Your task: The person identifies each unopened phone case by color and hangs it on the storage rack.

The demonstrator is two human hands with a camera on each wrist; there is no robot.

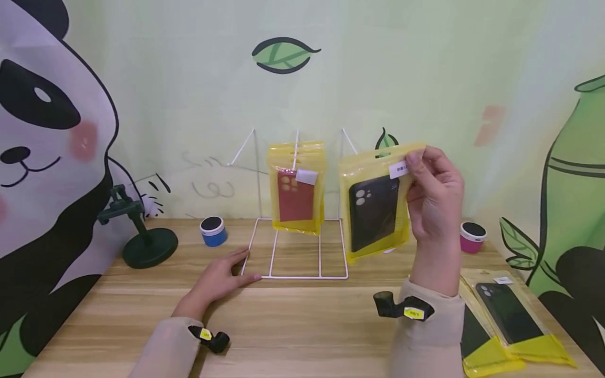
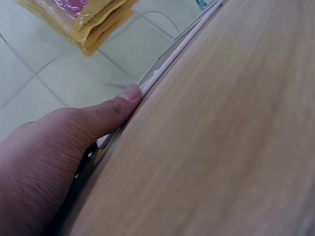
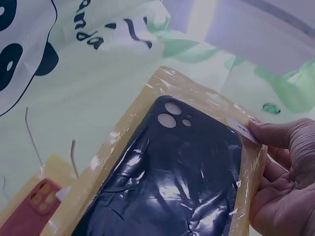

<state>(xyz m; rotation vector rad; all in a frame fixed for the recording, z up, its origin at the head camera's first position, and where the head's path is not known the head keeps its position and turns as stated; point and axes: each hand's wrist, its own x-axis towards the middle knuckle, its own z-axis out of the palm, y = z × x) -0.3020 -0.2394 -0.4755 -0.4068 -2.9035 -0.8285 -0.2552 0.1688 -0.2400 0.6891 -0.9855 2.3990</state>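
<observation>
My right hand point(image 1: 437, 191) pinches the top right corner of a clear and yellow pouch holding a black phone case point(image 1: 374, 212), raised to the right of a white wire display rack point(image 1: 347, 252). In the right wrist view, the black phone case point(image 3: 172, 172) shows its camera holes through the plastic, with the thumb near a white label. My left hand point(image 1: 219, 278) rests at the rack's front left corner, its thumb point(image 2: 118, 105) touching the front wire. On the rack's middle hook hang pouches, the front one with a red phone case point(image 1: 296, 202).
More pouches with dark phone cases point(image 1: 510, 312) lie at the table's right. A blue round speaker point(image 1: 214, 233) stands left of the rack, a pink one point(image 1: 472, 239) at the right. A dark green stand point(image 1: 148, 247) sits at the far left, before a panda-printed backdrop.
</observation>
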